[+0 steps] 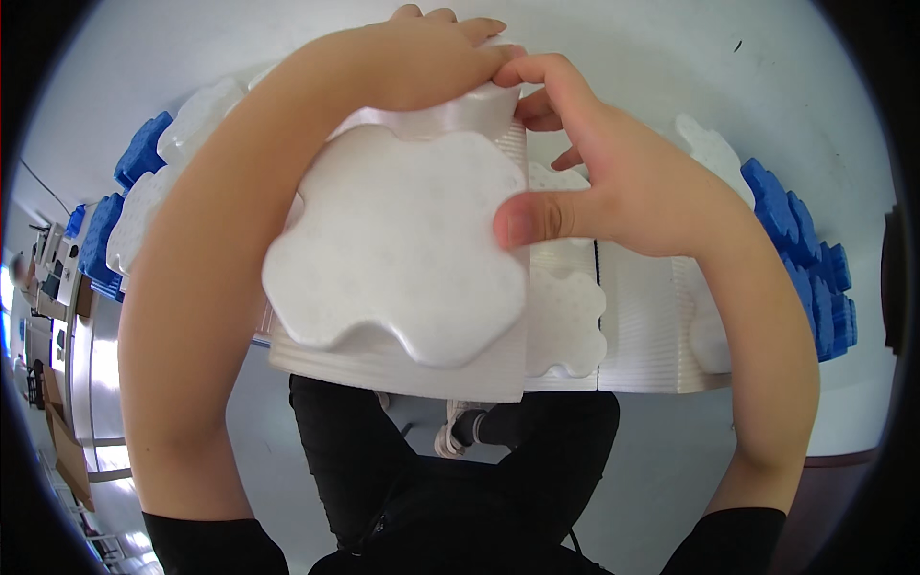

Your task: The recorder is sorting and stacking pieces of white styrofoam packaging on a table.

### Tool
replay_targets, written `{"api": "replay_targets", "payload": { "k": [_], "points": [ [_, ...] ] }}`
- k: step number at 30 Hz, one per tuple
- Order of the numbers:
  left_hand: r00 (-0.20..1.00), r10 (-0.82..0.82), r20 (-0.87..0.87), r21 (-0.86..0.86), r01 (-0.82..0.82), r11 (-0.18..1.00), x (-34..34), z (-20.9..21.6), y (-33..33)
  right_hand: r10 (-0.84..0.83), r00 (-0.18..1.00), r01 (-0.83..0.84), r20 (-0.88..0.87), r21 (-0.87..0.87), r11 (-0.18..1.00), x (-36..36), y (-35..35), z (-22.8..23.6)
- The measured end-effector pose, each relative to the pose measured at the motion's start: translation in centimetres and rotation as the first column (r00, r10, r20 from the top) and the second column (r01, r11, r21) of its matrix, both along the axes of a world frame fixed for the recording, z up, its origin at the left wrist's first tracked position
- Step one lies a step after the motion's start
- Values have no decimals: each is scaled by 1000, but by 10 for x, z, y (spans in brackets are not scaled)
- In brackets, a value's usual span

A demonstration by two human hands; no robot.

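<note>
A large white block [402, 240] with a wavy, lobed outline lies in front of me on a ribbed white foam sheet [494, 374]. My left hand [431, 57] reaches round the far end, its fingers bent over the raised white sheet there; its palm side is hidden. On the right side, my right hand [613, 172] presses its thumb on the block's edge, while its curled fingers hold the sheet at the far right corner. The fingertips of both hands meet at that corner.
Beside the block, smaller lobed white pieces [565, 321] lie on more ribbed foam sheet [637, 321]. Stacked blue lobed blocks [819, 278] stand at the right, other blue blocks [101, 235] and white pieces [206, 120] at the left. The pale table [623, 48] extends beyond; my legs are below its edge.
</note>
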State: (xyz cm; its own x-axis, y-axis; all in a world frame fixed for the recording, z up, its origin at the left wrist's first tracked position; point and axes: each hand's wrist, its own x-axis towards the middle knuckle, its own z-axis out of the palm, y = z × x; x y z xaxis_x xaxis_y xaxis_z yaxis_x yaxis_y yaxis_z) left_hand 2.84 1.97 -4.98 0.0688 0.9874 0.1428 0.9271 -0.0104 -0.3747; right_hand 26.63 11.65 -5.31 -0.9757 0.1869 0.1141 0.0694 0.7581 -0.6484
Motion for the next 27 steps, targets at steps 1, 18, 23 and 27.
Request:
{"api": "replay_targets", "payload": {
  "k": [1,18,23,27],
  "points": [
    [1000,-5,0,3,5,1000,6,-1,-1,21,1000,-21,-1,36,999,4,0,-1],
    [974,166,152,-109,-151,983,26,19,-11,36,999,-34,-27,55,998,4,-2,-3],
    [672,312,671,-201,-240,950,-4,28,-28,115,989,-92,-90,223,970,13,-11,7],
    [646,200,737,-208,-65,976,-19,28,-33,354,921,-290,-164,318,903,20,-36,0]
  ]
}}
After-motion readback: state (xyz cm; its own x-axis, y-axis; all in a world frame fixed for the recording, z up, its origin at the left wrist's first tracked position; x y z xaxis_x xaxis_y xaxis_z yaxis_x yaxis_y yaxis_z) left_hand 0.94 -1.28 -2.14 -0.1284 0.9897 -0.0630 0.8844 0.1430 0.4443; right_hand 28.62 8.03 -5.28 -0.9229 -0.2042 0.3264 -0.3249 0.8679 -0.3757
